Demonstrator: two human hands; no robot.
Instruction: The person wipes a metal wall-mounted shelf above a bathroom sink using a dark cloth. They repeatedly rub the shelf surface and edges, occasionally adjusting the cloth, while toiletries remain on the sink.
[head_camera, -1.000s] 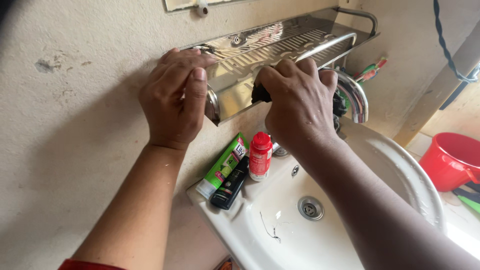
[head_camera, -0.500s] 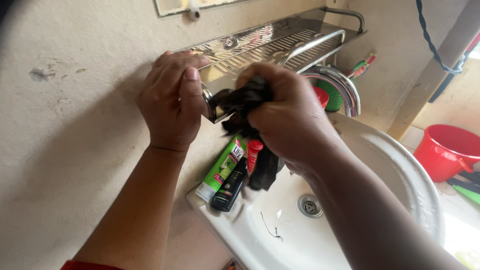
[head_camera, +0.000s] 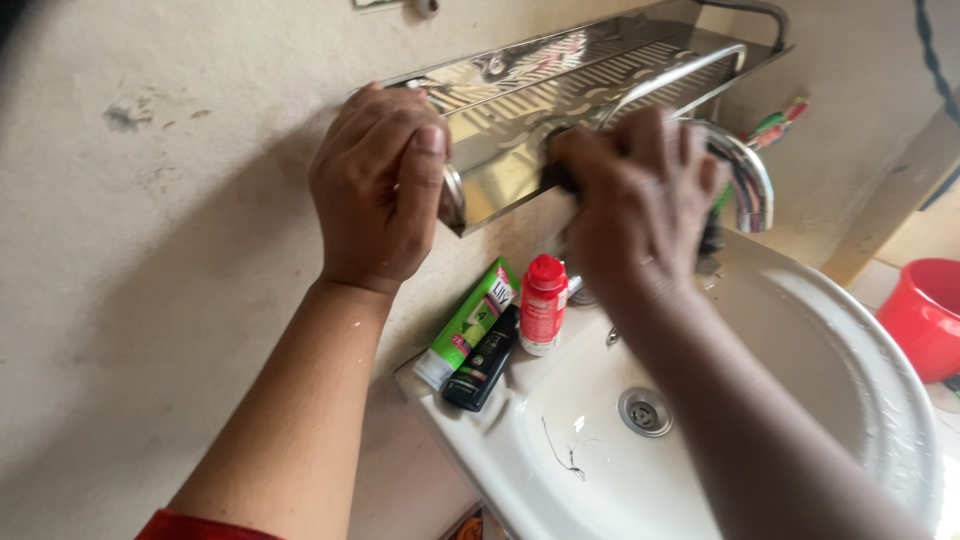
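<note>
left hand grips the steel wall shelf end, right hand closed on a dark cloth against its front, above the white sink.

your left hand blocks the shelf corner, tubes and red bottle crowd the ledge underneath, tap hems in your right hand, basin bowl open

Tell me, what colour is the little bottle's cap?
Red; the little bottle shows best in the head view.
</note>
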